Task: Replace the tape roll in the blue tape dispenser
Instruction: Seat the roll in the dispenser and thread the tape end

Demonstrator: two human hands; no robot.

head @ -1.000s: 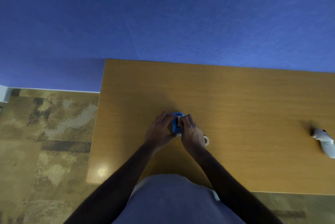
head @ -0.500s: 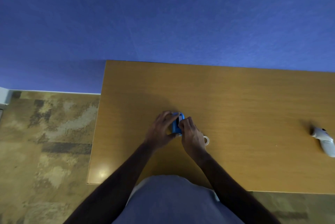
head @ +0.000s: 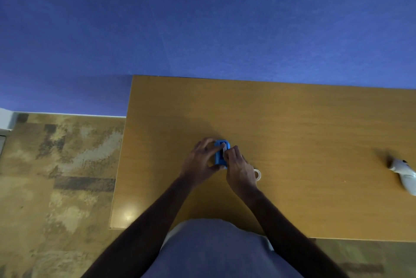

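Observation:
The small blue tape dispenser (head: 219,154) stands on the wooden table (head: 292,120), held between both hands. My left hand (head: 200,160) clasps its left side, fingers over the top and thumb at the near end. My right hand (head: 238,167) pinches a pale strip or tape piece at the dispenser's top right edge. A whitish tape roll (head: 258,174) lies flat on the table just right of my right hand, partly hidden by it.
A white handheld device (head: 404,173) lies at the table's right edge of view. A blue wall rises behind the table. Patterned carpet (head: 56,176) spreads to the left, past the table's left edge.
My right fingers have shifted slightly along the dispenser's top; the left hand keeps its hold. The dispenser and the roll stay where they were.

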